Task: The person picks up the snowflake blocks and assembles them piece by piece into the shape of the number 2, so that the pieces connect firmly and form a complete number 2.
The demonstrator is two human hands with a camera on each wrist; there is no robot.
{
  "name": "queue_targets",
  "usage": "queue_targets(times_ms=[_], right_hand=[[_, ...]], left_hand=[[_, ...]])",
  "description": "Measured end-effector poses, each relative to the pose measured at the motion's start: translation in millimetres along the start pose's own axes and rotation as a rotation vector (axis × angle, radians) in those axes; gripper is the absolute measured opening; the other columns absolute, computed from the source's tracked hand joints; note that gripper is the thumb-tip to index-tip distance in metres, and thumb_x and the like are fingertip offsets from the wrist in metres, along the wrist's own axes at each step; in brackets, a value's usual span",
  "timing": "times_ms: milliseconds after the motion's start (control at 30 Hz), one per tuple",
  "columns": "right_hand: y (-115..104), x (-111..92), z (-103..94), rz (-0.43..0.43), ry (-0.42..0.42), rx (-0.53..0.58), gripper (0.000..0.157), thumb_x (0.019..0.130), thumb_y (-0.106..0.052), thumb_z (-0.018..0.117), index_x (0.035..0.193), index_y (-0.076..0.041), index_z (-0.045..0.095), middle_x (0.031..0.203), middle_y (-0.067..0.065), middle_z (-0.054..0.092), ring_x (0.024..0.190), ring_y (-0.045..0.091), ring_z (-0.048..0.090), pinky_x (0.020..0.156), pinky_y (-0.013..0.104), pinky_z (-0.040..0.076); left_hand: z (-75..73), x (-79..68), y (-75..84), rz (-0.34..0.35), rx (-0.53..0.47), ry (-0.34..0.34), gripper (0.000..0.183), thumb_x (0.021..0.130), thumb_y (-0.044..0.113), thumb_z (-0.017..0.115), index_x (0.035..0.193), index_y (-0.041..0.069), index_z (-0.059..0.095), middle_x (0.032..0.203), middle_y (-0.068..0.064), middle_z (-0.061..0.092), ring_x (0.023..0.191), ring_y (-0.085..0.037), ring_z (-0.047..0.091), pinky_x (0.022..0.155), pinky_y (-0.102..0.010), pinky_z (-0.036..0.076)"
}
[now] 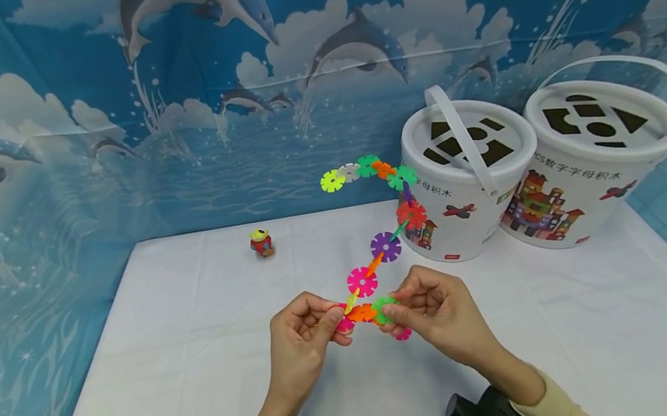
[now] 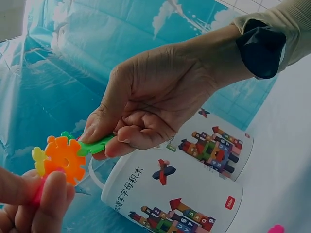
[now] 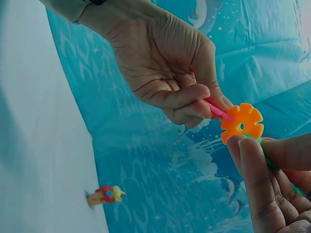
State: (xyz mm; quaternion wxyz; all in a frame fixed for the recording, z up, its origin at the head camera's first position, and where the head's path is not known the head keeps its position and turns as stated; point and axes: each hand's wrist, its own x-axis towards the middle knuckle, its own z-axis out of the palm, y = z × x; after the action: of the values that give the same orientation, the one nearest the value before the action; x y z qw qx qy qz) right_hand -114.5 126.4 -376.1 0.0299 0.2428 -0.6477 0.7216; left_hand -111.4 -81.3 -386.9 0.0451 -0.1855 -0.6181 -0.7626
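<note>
A chain of notched plastic snowflake discs in several colours curves up from my hands. My left hand (image 1: 299, 342) pinches a pink disc (image 3: 217, 110) between thumb and fingers. An orange disc (image 2: 65, 160) is slotted between that pink disc and a green disc (image 2: 95, 145). With thumb and fingertips my right hand (image 1: 436, 308) pinches the green disc. Beyond the left hand, the chain goes through a yellow disc (image 1: 352, 300), a pink disc (image 1: 362, 282) and a purple disc (image 1: 386, 247). Another pink disc (image 1: 403, 335) shows just below the right hand, partly hidden.
Two white lidded buckets (image 1: 474, 214) with handles stand at the back right, the chain's upper part passing before one. A small red and yellow figurine (image 1: 261, 243) stands toward the back left of the white table (image 1: 171, 382). A dolphin-printed backdrop (image 1: 203, 178) hangs behind.
</note>
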Motion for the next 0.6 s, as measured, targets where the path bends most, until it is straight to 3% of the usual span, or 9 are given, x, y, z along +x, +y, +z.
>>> queue_targets(times_ms=[267, 400, 600], right_hand=[[-2.1, -0.9, 0.7, 0.034, -0.002, -0.075, 0.014, 0.082, 0.011, 0.067, 0.085, 0.005, 0.055, 0.080, 0.018, 0.066, 0.064, 0.028, 0.068, 0.054, 0.044, 0.053], [-1.2, -1.2, 1.2, 0.040, -0.022, -0.054, 0.014, 0.082, 0.011, 0.067, 0.085, 0.005, 0.055, 0.079, 0.018, 0.066, 0.065, 0.029, 0.068, 0.056, 0.041, 0.054], [-0.1, -1.5, 3.7, 0.067, 0.015, -0.017, 0.016, 0.083, 0.010, 0.066, 0.087, 0.008, 0.051, 0.082, 0.021, 0.065, 0.067, 0.030, 0.069, 0.056, 0.041, 0.054]], left_hand=[[-0.6, -0.6, -2.7, 0.009, -0.004, -0.016, 0.010, 0.089, -0.003, 0.063, 0.087, -0.012, 0.058, 0.074, -0.019, 0.062, 0.060, -0.015, 0.063, 0.056, -0.036, 0.055], [-0.7, 0.0, -1.6, 0.006, 0.012, -0.019, 0.009, 0.088, -0.003, 0.064, 0.088, -0.011, 0.059, 0.072, -0.020, 0.062, 0.059, -0.016, 0.064, 0.057, -0.037, 0.055], [-0.9, 1.3, -0.4, -0.005, 0.029, -0.001, 0.011, 0.088, -0.002, 0.064, 0.088, -0.011, 0.059, 0.073, -0.021, 0.061, 0.059, -0.017, 0.064, 0.058, -0.036, 0.055]])
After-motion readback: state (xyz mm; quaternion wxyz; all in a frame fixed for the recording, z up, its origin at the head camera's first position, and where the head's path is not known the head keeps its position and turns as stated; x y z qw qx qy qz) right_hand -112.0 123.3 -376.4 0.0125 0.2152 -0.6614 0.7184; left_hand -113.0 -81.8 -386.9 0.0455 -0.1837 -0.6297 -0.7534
